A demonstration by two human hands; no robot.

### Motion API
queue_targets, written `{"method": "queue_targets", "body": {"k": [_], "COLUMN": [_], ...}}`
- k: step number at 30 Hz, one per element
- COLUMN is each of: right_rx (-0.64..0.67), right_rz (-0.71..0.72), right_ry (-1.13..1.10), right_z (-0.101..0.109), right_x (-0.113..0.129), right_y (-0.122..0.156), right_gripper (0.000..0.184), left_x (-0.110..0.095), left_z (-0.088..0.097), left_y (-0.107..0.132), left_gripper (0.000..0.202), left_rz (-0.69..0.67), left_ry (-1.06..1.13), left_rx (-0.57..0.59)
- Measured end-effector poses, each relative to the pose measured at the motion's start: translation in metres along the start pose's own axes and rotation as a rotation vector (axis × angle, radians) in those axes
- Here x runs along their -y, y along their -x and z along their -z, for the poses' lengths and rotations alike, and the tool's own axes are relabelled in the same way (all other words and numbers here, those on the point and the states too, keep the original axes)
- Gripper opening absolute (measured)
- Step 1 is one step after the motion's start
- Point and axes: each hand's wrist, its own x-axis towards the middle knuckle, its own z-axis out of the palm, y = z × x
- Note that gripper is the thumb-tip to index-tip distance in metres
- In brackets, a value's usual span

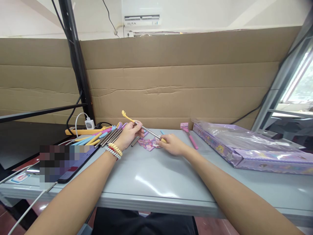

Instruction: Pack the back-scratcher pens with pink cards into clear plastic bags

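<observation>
A telescopic back scratcher (151, 131) with a yellow claw head, a metal rod and a yellow handle is held slantwise above the table by both hands. My left hand (132, 132), with beaded bracelets at the wrist, is closed round the rod just below the claw head. At the other end, my right hand (172, 144) is closed on the yellow handle. Beneath the rod lie several small pink printed cards (148, 143). Left of my left hand is a pile of more back scratchers (107, 135) with metal rods and yellow, blue, pink and purple parts.
A pink back scratcher (192, 140) with a printed card lies to the right. Beyond it sits a purple printed box (237, 155) with clear plastic on top. A dark phone-like device (73, 168), white cables and a white charger (89, 124) are at left. Cardboard (171, 78) walls the back.
</observation>
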Motion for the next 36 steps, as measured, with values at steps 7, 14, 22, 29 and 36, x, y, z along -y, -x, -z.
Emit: {"method": "queue_targets", "body": {"k": [7,14,22,29,36], "right_rx": [0.006,0.034,0.044,0.044,0.045], "right_rz": [0.050,0.061,0.070,0.065,0.054], "right_ry": [0.054,0.021,0.032,0.031,0.026], "right_z": [0.0013,0.0035,0.0025,0.0036,0.0040], "right_x": [0.0036,0.0066,0.0051,0.0069,0.0079], "right_y": [0.0016,0.0042,0.0038,0.0038,0.0044], "right_gripper": [0.024,0.022,0.022,0.023,0.021], "left_x": [-0.0005,-0.0009,0.0000,0.0008,-0.0019], "left_z": [-0.0010,-0.0009,-0.0009,0.0000,-0.0004], "left_y": [0.0005,0.0012,0.0006,0.0001,0.0019], "left_gripper": [0.033,0.033,0.036,0.038,0.036], "left_rz": [-0.012,-0.007,-0.003,0.004,0.020], "left_ry": [-0.028,-0.073,-0.067,-0.071,-0.090], "left_rx": [0.005,0.000,0.011,0.026,0.053]}}
